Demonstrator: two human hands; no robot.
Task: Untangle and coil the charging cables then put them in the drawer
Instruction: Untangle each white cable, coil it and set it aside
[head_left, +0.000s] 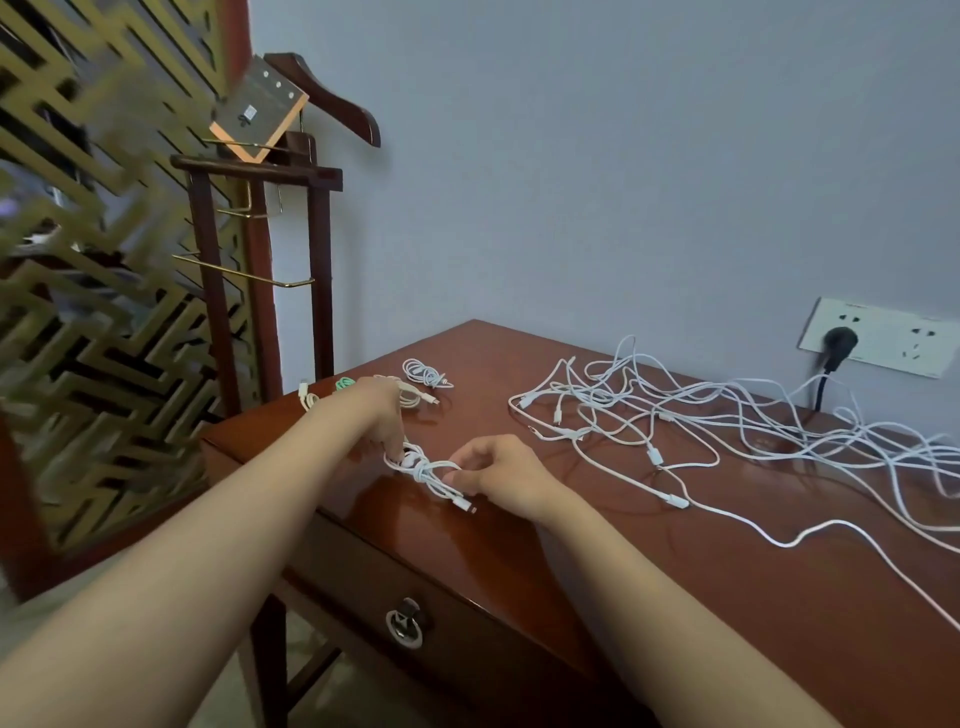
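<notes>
A coiled cable (428, 470) is pinched between the left hand (382, 415) and right hand (501, 475), just above the tabletop (571, 545).

Losing the tangle of white charging cables (727, 421) and the red-brown wooden desk (675, 597) past the right edge. Hiding parts of a mint-green coiled cable (344, 384) and a cream coiled cable (418, 401) behind the left hand (382, 415). Tucking the fingertips of the right hand (506, 478) out of sight against the small white wound cable bundle (428, 470). Blurring the gold lattice screen (104, 260).

Glossy wooden table (597, 561); smooth white plastic cables (675, 415).
</notes>
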